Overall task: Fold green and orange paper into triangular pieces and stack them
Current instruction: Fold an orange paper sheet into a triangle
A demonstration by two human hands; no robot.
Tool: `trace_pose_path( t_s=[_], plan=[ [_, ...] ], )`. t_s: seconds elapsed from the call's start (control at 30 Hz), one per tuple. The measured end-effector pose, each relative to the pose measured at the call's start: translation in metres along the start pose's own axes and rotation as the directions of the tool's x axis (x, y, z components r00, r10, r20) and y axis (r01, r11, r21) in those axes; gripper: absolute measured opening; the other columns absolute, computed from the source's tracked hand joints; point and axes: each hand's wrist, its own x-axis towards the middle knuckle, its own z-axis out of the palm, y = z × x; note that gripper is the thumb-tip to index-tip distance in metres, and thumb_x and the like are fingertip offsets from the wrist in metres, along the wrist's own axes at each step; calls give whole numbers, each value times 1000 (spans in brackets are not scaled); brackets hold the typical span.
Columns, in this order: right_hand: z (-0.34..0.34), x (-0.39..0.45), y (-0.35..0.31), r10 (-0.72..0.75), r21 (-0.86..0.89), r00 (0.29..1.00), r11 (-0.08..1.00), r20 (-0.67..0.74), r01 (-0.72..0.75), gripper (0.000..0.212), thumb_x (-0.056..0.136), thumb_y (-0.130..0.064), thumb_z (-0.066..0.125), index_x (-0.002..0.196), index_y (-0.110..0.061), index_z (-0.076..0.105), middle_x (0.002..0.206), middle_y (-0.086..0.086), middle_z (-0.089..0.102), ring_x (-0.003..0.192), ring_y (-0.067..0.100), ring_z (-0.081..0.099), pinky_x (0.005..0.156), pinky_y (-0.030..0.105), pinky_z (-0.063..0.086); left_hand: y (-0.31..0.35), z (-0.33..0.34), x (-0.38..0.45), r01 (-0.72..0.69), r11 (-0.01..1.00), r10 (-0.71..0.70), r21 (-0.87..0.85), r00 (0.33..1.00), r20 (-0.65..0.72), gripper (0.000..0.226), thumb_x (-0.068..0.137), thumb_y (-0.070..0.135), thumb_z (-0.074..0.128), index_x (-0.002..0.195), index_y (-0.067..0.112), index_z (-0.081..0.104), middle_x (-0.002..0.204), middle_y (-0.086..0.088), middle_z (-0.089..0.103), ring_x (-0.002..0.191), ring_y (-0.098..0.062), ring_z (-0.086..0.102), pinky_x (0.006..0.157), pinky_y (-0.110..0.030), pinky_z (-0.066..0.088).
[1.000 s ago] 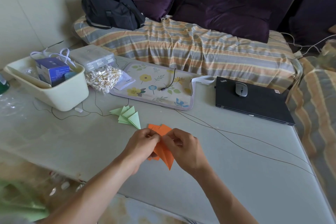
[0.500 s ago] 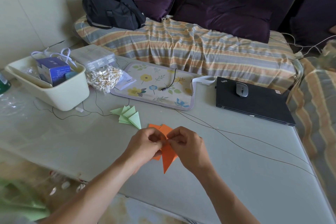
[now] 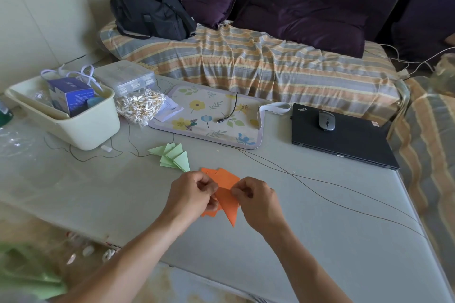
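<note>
An orange folded paper triangle [image 3: 229, 206] points down toward me just above the table. My left hand [image 3: 190, 194] pinches its upper left corner and my right hand [image 3: 256, 198] pinches its upper right corner. Behind it several orange triangular pieces [image 3: 225, 176] lie overlapped on the table, partly hidden by my hands. A fan of several green folded triangles [image 3: 173, 157] lies on the table to the left, apart from both hands.
A cream plastic bin [image 3: 81, 128] with a blue box stands at the left, a bag of cotton swabs [image 3: 139, 106] beside it. A floral mat [image 3: 209, 115], a shut black laptop [image 3: 342, 136] with a mouse and thin cables [image 3: 320, 187] lie behind. A striped sofa is beyond.
The orange triangle has swung slightly between my fingers and its tip points more straight down. Both hands stay close together, pinching its top edge.
</note>
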Motion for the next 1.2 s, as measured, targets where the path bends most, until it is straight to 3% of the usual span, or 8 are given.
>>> trace_pose_path(
  t_s=[0.07, 0.2, 0.33, 0.5, 0.6, 0.77, 0.97, 1.2],
  plan=[
    [1, 0, 2, -15, -32, 1000, 999, 5, 15, 14, 93, -10, 60, 83, -15, 68, 69, -9, 63, 59, -2, 53, 57, 9, 40, -3, -1, 2, -31, 998, 29, 62, 999, 32, 13, 92, 3, 69, 78, 4, 69, 68, -14, 73, 54, -21, 70, 56, -32, 61],
    [4, 1, 5, -62, -92, 998, 994, 7, 62, 11, 91, -11, 60, 84, -13, 68, 72, -4, 67, 63, 1, 54, 59, 8, 39, -3, -1, 2, -71, 986, 64, 154, 996, 54, 16, 87, 3, 73, 72, 7, 69, 55, -3, 66, 47, -15, 64, 54, -26, 58],
    [6, -2, 0, -126, -41, 991, 991, 49, 128, 6, 87, -13, 69, 82, -15, 71, 70, -11, 65, 66, -3, 57, 63, 9, 42, -2, 1, -1, -115, 970, 105, 215, 993, 57, 16, 84, 4, 74, 69, 10, 71, 55, -6, 69, 48, -14, 63, 57, -32, 59],
    [10, -3, 0, -203, -42, 978, 978, 42, 204, 7, 86, -11, 68, 81, -14, 70, 74, -2, 70, 73, 14, 60, 64, 16, 45, -2, 1, -4, -131, 947, 126, 292, 991, 34, 20, 82, 8, 74, 65, 17, 70, 55, 2, 68, 49, -6, 64, 51, -21, 53],
    [12, -2, 1, -231, -63, 972, 970, 47, 233, 9, 86, -11, 67, 79, -16, 69, 73, -4, 69, 72, 15, 61, 68, 24, 48, 0, 2, -4, -153, 928, 148, 339, 988, 39, 21, 83, 8, 70, 66, 19, 68, 57, 5, 67, 52, -8, 63, 46, -14, 44],
    [13, -1, 1, -256, -60, 966, 964, 36, 257, 12, 83, -9, 66, 76, -18, 68, 73, -5, 68, 71, 14, 61, 69, 28, 51, 2, 3, -6, -178, 899, 184, 400, 983, 24, 17, 82, 10, 69, 67, 18, 67, 57, 5, 67, 54, -8, 63, 52, -19, 46],
    [11, -2, -1, -244, -48, 969, 968, 25, 245, 13, 83, -9, 67, 74, -18, 69, 73, -6, 68, 72, 12, 61, 69, 25, 50, 2, 4, -6, -190, 900, 203, 392, 979, 7, 17, 80, 7, 69, 65, 16, 67, 55, 7, 65, 53, -6, 60, 48, -12, 40],
    [6, -2, -4, -150, -26, 989, 988, 3, 150, 10, 87, -15, 66, 78, -15, 69, 69, -9, 66, 67, 1, 58, 62, 10, 43, 2, 2, -3, -196, 911, 212, 364, 977, -4, 21, 80, 4, 63, 64, 17, 67, 56, 9, 66, 58, -8, 63, 48, -14, 41]
  ],
)
